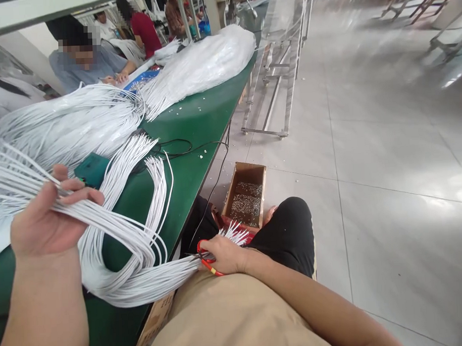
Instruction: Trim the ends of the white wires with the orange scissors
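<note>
Grey tiled floor (pixel 385 152) fills the right half of the view, with metal frame legs (pixel 273 85) standing on it beside a long green counter (pixel 199 123) that runs away along the left. On the counter lie large heaps of white wires (pixel 73 123) and, further off, a clear plastic bag of more white wires (pixel 208 57). Co-workers sit at the far side; one in a grey-blue shirt (pixel 83 67) has hands down at a blue tray (pixel 144 77). A thin black cable (pixel 184 147) trails across the counter and over its edge. A small teal box (pixel 91 169) sits among the wires.

On the floor just beyond the person's knee stands an open cardboard box (pixel 247 192) holding small light-coloured offcuts.

The bundle of white wires (pixel 139 257) hangs off the counter edge in a loop. Its long axis runs from upper left, down through the bend, then right toward the lap. The left hand (pixel 43 220) is raised above the counter, fingers closed loosely round the upper run of the bundle. The right hand (pixel 224 254) sits low at the lap, closed round the bundle near its free ends, which fan out just past the knuckles above the box. It also holds red-handled scissors (pixel 207 259); the blade position cannot be made out. The right hand is the nearer to the wire ends.
</note>
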A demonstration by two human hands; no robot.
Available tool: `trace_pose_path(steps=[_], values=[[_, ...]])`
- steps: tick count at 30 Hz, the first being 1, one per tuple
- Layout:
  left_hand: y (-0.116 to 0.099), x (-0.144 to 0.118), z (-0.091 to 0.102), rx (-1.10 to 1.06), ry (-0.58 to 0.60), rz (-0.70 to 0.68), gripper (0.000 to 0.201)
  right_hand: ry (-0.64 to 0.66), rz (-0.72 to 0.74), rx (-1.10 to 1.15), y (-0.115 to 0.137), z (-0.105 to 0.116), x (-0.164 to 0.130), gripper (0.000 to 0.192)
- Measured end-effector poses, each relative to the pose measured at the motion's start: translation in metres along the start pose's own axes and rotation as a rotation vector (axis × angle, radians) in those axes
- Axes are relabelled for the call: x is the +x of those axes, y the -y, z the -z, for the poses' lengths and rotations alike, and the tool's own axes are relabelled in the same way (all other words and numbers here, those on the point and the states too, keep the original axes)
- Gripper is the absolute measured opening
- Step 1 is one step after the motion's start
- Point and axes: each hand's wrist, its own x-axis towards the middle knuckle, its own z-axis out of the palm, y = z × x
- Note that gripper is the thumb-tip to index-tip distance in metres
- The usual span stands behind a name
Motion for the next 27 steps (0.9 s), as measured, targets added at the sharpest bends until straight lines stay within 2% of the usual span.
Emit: trace_pose_path(steps=[2,5,9,11,14,16,17,19,21,24,27], values=[[0.004,0.005,-0.010,0.060,0.049,0.020,0.010,0.006,0.006,0.010,-0.002,-0.002,0.001,0.043],[0.021,0.016,-0.040,0.257,0.202,0.070,0.020,-0.013,0.052,0.022,-0.004,-0.002,0.004,0.040],[0.059,0.032,-0.095,0.428,0.467,0.222,0.022,-0.203,0.141,0.071,-0.007,0.016,0.002,0.024],[0.079,0.039,-0.117,0.481,0.544,0.338,0.024,-0.326,0.072,0.129,-0.008,0.032,-0.004,0.019],[0.105,0.048,-0.138,0.464,0.622,0.512,0.027,-0.547,-0.211,0.342,-0.012,0.061,-0.013,0.026],[0.119,0.054,-0.145,0.429,0.640,0.616,0.026,-0.686,-0.365,0.593,-0.015,0.079,-0.017,0.033],[0.124,0.056,-0.147,0.416,0.638,0.664,0.026,-0.760,-0.398,0.734,-0.017,0.087,-0.017,0.034],[0.134,0.061,-0.149,0.398,0.628,0.754,0.025,-0.874,-0.390,0.984,-0.020,0.100,-0.014,0.033],[0.143,0.064,-0.148,0.379,0.635,0.829,0.024,-0.932,-0.378,1.111,-0.022,0.110,-0.007,0.031],[0.152,0.069,-0.146,0.335,0.659,0.897,0.020,-0.931,-0.421,1.168,-0.023,0.119,0.004,0.026],[0.159,0.072,-0.144,0.299,0.635,0.924,0.021,-0.826,-0.465,1.144,-0.024,0.116,0.012,0.023]])
